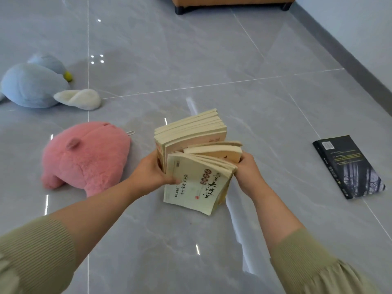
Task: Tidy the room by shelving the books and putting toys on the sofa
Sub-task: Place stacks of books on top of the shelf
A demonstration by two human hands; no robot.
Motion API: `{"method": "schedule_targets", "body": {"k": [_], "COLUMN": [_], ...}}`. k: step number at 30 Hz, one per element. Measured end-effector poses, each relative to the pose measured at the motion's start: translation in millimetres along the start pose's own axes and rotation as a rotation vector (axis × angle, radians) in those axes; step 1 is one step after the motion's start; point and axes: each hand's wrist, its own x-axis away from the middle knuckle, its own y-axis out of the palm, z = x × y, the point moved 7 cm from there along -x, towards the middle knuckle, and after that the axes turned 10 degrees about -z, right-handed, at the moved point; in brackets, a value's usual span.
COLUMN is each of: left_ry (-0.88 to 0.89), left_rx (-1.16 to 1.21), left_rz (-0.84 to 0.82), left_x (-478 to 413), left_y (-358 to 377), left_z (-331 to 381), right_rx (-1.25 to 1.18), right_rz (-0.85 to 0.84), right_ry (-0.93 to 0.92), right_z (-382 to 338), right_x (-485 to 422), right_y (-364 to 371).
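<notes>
A bundle of several cream paperback books [191,134] stands on edge on the grey tile floor, pressed between my hands. My left hand [151,171] grips its left side, thumb on the front cover, which bears black calligraphy. My right hand [247,169] grips the right side. A black book [347,166] lies flat on the floor to the right. A pink plush pig [84,158] lies left of the bundle. Farther left rests a pale blue plush duck [31,85] with a white foot.
The orange sofa base [231,2] with dark feet stands at the top of the view. A grey skirting board and white wall [360,39] run along the right. Glossy tile floor [169,49] stretches between the books and the sofa.
</notes>
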Motion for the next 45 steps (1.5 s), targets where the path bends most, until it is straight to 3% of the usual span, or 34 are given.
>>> {"method": "schedule_targets", "body": {"k": [4, 7, 10, 13, 15, 19, 23, 25, 28, 30, 40, 45], "left_ry": [-0.041, -0.177, -0.344, -0.432, -0.448, -0.411, -0.148, -0.113, -0.224, -0.286, -0.285, -0.301], "left_rx": [0.274, 0.419, 0.418, 0.354, 0.266, -0.208, -0.508, -0.281, 0.460, 0.636, 0.626, 0.716], "left_rz": [-0.052, -0.177, -0.239, -0.198, -0.150, 0.077, 0.250, 0.137, -0.239, -0.398, -0.401, -0.380], "left_x": [-10.8, -14.8, -4.7, 1.2, -0.1, 5.7, 16.0, 16.5, 21.3, 26.6, 17.5, 21.5], "left_y": [-6.9, -3.1, 14.2, 20.9, 16.2, 0.5, 2.1, 12.7, 52.9, 71.4, 56.4, 60.3], "left_z": [8.6, -3.5, -33.5, -59.0, -64.1, -43.9, -6.6, -4.8, -18.4, -22.4, -15.8, -15.6], "right_rx": [0.082, 0.079, 0.115, 0.136, 0.089, 0.012, -0.290, -0.397, -0.549, -0.634, -1.128, -1.119], "right_rz": [0.060, -0.009, -0.132, -0.087, 0.002, 0.124, 0.060, -0.003, -0.067, -0.059, 0.149, 0.261], "right_ry": [0.024, 0.037, 0.151, 0.232, 0.219, 0.104, 0.105, 0.118, 0.147, 0.171, 0.283, 0.283], "right_z": [-19.4, -27.5, -6.1, 33.3, 49.4, 52.3, 57.5, 61.0, 65.8, 66.5, 69.1, 61.6], "right_x": [-22.2, -36.5, -43.3, -43.6, -39.2, -25.6, -14.4, -9.4, -5.1, -3.8, 0.6, -0.2], "right_y": [-4.0, 1.0, 14.9, 21.6, 20.7, 9.5, 1.8, 0.3, 4.0, 9.0, 23.4, 9.4]}}
